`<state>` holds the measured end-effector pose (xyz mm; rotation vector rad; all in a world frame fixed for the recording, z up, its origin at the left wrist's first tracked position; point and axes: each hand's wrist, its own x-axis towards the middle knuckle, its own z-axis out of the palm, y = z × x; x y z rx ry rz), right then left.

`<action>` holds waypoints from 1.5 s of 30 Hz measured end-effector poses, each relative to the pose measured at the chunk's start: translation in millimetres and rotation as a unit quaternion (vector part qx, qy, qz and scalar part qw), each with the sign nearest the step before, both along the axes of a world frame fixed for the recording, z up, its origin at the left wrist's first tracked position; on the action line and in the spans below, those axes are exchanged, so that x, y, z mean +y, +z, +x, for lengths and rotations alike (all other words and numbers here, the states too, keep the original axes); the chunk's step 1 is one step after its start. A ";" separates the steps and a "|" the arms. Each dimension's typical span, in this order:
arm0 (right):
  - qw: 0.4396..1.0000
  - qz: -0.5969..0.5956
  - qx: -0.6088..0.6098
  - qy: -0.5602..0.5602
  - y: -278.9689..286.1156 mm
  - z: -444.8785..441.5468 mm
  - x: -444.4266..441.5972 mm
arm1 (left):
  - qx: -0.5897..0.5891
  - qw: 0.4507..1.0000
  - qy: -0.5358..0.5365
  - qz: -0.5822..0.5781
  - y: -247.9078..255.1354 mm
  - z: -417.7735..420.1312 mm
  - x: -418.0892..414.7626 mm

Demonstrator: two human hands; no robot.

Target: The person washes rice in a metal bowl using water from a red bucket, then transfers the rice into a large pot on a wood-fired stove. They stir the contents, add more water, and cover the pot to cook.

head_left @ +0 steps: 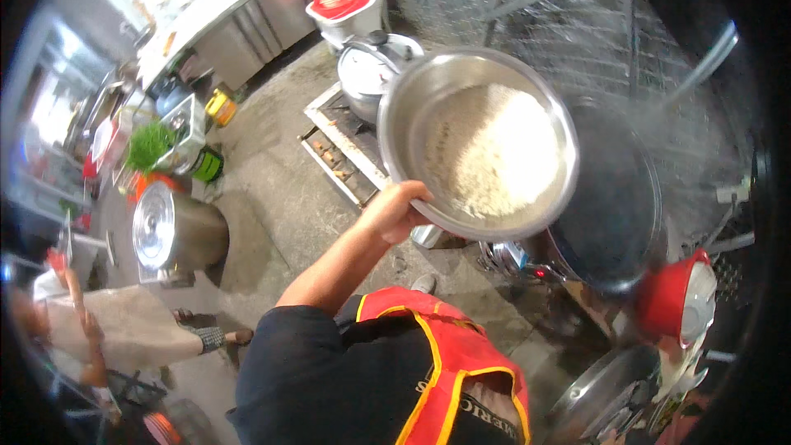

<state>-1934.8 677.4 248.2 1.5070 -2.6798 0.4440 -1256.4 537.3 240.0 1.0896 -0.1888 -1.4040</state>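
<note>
My left hand (pixel 398 213) grips the near rim of a wide stainless-steel basin (pixel 415 111), thumb over the edge. Inside the basin lies a heap of pale grain that looks like uncooked rice (pixel 503 154), half in bright light. The basin is held up in the air and tilted a little, so its inside faces me. My right hand is out of view. Just right of the basin stands a large dark pot (pixel 612 222), partly covered by it, with haze over its mouth. What lies at the bottom of the pot cannot be made out.
Beyond the basin, a pressure cooker (pixel 364 77) stands by a low metal burner frame (pixel 343 130). A red bucket (pixel 658 303) and a metal lid (pixel 593 389) are at right. Left are a tall steel pot (pixel 201 228), a crate of greens (pixel 194 120) and another person (pixel 123 327).
</note>
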 end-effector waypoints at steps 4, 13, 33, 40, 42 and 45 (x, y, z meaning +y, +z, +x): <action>1.000 0.020 0.008 0.015 32.7 13.9 -31.5 | 0.077 0.997 0.017 -0.006 -0.3 -4.8 26.8; 0.994 0.030 -0.014 0.102 74.9 29.0 -184.0 | 0.013 0.987 0.132 0.095 -63.9 -35.9 145.2; 0.920 -0.074 -0.048 0.382 16.5 322.6 -473.1 | 0.052 0.914 0.378 0.140 -121.7 -85.1 266.7; 0.907 -0.032 -0.049 0.417 -29.2 318.8 -509.5 | 0.076 0.901 0.406 0.137 -113.3 -85.3 266.1; 0.907 -0.087 0.029 0.412 -50.3 307.5 -527.0 | 0.061 0.896 0.424 0.119 -110.1 -86.3 263.3; 0.887 -0.004 -0.028 0.461 -67.2 274.2 -561.5 | 0.042 0.876 0.460 0.136 -112.0 -86.7 263.8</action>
